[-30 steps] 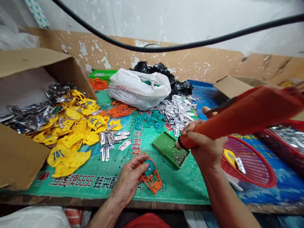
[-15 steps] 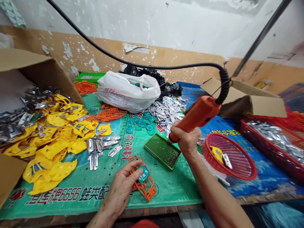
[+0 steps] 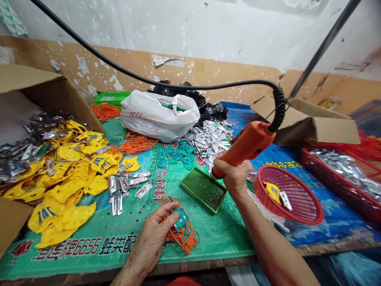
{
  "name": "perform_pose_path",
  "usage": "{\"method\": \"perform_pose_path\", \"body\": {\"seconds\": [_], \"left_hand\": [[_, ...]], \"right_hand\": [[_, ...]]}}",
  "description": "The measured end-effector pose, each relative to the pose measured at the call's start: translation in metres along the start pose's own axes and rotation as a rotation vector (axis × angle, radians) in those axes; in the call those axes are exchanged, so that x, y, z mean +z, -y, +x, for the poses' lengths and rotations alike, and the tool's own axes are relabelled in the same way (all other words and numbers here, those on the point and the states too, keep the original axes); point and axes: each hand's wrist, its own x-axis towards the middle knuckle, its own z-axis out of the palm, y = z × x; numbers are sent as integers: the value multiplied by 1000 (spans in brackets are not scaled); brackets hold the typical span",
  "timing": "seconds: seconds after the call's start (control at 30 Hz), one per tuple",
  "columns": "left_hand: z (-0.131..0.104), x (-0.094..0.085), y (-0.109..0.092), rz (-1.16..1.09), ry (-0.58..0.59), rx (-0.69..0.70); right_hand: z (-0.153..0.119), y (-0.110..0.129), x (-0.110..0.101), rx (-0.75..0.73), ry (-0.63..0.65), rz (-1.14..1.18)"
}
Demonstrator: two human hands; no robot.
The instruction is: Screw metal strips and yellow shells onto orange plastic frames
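Note:
My left hand (image 3: 157, 228) grips an orange lattice frame (image 3: 188, 238) low in the centre, with a small teal piece (image 3: 181, 219) on it under my thumb. My right hand (image 3: 236, 174) is wrapped round an orange power tool (image 3: 248, 143) with a black cable at its upper end. The tool's lower tip is over the corner of a green perforated tray (image 3: 198, 186) that holds small dark screws. Loose teal pieces (image 3: 181, 153) lie behind the tray, beside a heap of silver pieces (image 3: 211, 137).
Yellow shells (image 3: 65, 178) and silver parts spread on the left by a cardboard box (image 3: 68, 95). A white bag (image 3: 157, 119) stands at the back. On the right are a red basket (image 3: 318, 210), a long red tray (image 3: 336, 186) and an open carton (image 3: 336, 129).
Both hands keep almost the same place and grip. The whole view has shifted very slightly.

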Motion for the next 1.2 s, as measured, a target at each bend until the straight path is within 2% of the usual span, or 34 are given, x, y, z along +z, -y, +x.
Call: {"method": "perform_pose_path", "body": {"seconds": [0.53,0.87,1.2], "left_hand": [[0,1,-2,19,-15,6],[-3,3,-3,9,-25,37],[-4,0,-4,-46,13,15]], "right_hand": [[-2,6,4,-13,10,-44],[0,6,17,24,17,-23],[1,1,16,19,30,-13]]}}
